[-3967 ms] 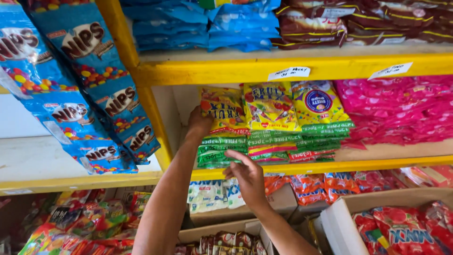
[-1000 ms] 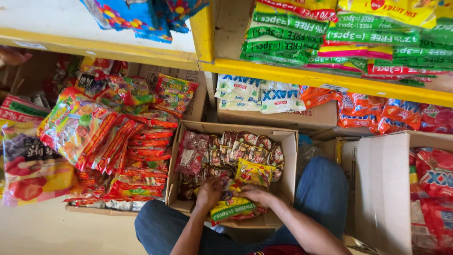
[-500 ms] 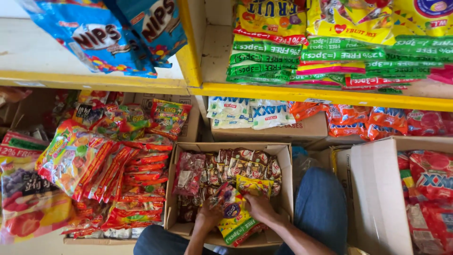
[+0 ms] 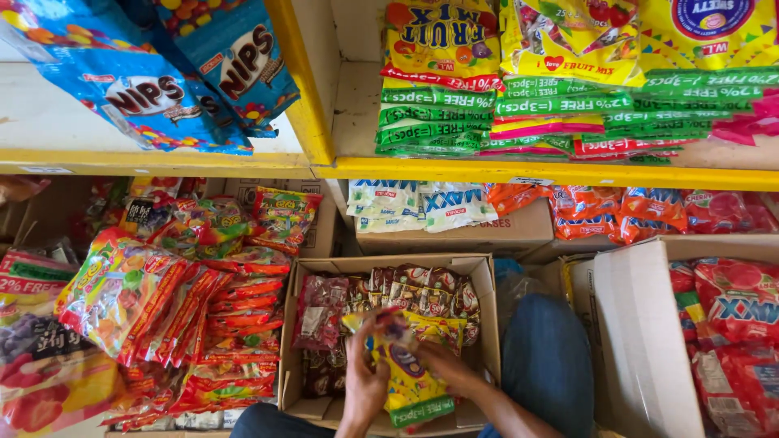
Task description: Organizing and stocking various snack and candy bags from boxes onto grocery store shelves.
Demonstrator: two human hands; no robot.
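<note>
Both my hands are over an open cardboard box [image 4: 485, 320] on the floor, full of sweet packets. My left hand [image 4: 363, 381] and my right hand [image 4: 442, 369] together grip a yellow sweet packet [image 4: 403, 373] with a green end strip, lifted a little above the box's contents. Dark red and brown packets [image 4: 422, 290] fill the back of the box. My blue-trousered knee [image 4: 545, 357] is just right of the box.
A yellow-edged shelf [image 4: 519, 172] overhead carries stacked yellow, green and pink packets [image 4: 519, 97]. Blue sweet bags [image 4: 195, 73] hang at upper left. Piles of red and orange packets [image 4: 187, 308] lie left of the box. Another cardboard box [image 4: 641, 324] with red packets stands at right.
Earlier I reached up to the shelf, then bent down to the floor box. In the last second both hands took hold of the yellow packet and raised it from the box.
</note>
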